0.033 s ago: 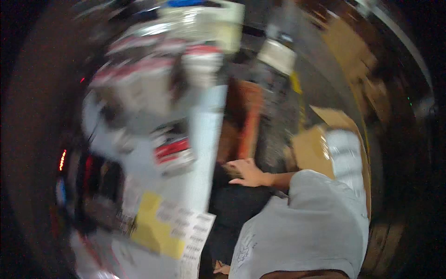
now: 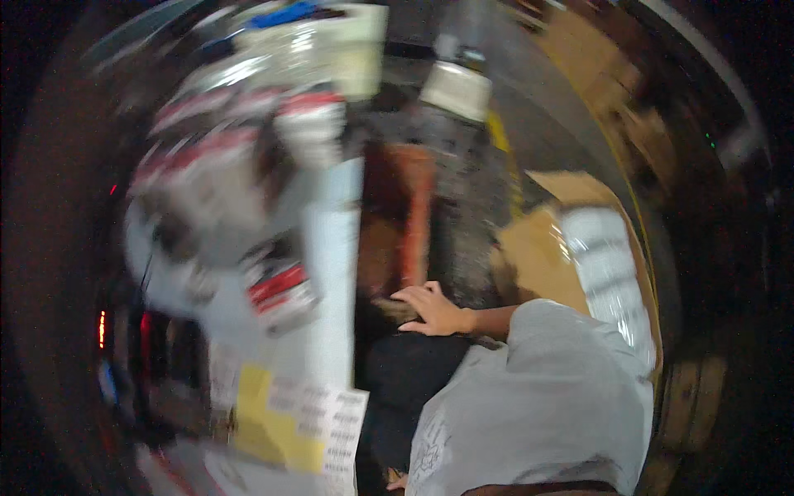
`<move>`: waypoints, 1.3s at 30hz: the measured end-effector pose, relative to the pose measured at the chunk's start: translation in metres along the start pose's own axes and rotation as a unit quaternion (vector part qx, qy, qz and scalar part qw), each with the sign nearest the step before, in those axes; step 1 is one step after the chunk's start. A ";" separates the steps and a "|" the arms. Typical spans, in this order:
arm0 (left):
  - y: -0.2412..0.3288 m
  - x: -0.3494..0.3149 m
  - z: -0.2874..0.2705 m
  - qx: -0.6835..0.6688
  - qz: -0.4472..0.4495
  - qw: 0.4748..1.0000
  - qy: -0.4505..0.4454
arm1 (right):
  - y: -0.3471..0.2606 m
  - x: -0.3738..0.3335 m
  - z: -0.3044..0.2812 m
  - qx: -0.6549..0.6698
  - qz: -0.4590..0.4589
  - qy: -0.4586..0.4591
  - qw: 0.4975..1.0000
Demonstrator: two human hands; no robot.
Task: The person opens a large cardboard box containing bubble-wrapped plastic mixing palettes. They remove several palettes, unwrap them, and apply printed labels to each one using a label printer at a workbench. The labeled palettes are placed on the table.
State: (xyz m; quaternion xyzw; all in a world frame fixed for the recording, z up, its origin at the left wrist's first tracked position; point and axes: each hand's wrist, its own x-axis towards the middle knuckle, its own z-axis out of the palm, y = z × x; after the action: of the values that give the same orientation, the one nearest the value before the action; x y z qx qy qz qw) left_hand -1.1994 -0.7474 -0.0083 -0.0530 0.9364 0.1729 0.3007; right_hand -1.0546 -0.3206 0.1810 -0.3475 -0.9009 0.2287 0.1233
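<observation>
The right hand (image 2: pixel 436 312) is open, fingers spread; the orange bin (image 2: pixel 417 217) sits just beside it at 11 o'clock, contact unclear. Left hand (image 2: pixel 398 480), 6 o'clock: grip unreadable. The cardboard box (image 2: pixel 538 258), 2 o'clock, holds wrapped white packs (image 2: pixel 601 266).

Packs (image 2: pixel 281 293) and a label sheet (image 2: pixel 341 417) lie on the table (image 2: pixel 332 248), left of the bin (image 2: pixel 419 207) and carton (image 2: pixel 533 260).

One orange bin (image 2: pixel 418 219) (one label sheet (image 2: pixel 289 430))

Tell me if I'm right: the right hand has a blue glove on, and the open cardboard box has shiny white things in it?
Not the glove: the head view shows the right hand bare. The open cardboard box does have shiny white things in it.
</observation>
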 end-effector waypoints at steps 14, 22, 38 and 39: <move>0.176 -0.006 -0.020 0.116 0.226 0.956 -0.149 | 0.349 -0.211 -0.142 -0.187 0.621 0.235 0.724; 0.246 -0.122 -0.093 0.158 0.128 0.953 -0.224 | 0.491 -0.181 -0.163 -0.002 0.736 0.238 0.633; 0.699 -0.097 -0.010 0.352 0.824 0.435 -0.088 | 0.483 -0.192 -0.153 -0.233 0.699 0.151 0.659; 0.700 -0.091 -0.008 0.349 0.824 0.436 -0.098 | 0.474 -0.189 -0.153 -0.219 0.711 0.206 0.636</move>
State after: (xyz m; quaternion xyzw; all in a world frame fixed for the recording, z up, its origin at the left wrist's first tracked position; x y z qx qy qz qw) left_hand -1.2721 -0.0963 0.2551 0.8701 0.4828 0.0011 0.0989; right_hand -0.5889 -0.0897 0.0658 -0.9354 -0.3508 -0.0356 0.0257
